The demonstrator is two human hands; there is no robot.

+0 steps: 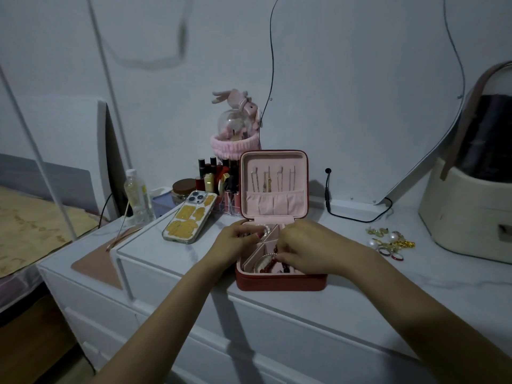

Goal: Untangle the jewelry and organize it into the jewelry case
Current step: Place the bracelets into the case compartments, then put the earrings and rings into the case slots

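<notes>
A dark red jewelry case (279, 282) stands open on the white dresser, its pink lid (274, 184) upright with several thin necklaces hanging inside. Both hands are over the pink-lined base. My left hand (235, 239) pinches a pearl bracelet (265, 230) at the rear left compartment. My right hand (304, 248) pinches a red bead bracelet (267, 263) in the front compartment, beside a thin bangle. A loose pile of jewelry (390, 241), pearls, gold pieces and rings, lies on the dresser to the right of the case.
A phone (189, 218) in a yellow-patterned case lies left of the jewelry case. Behind it stand lipsticks (219, 178), a jar, a plastic bottle (137, 195) and a pink bunny ornament (237, 126). A cream cosmetics box (468, 212) sits at far right, with a black cable (357, 217) along the wall.
</notes>
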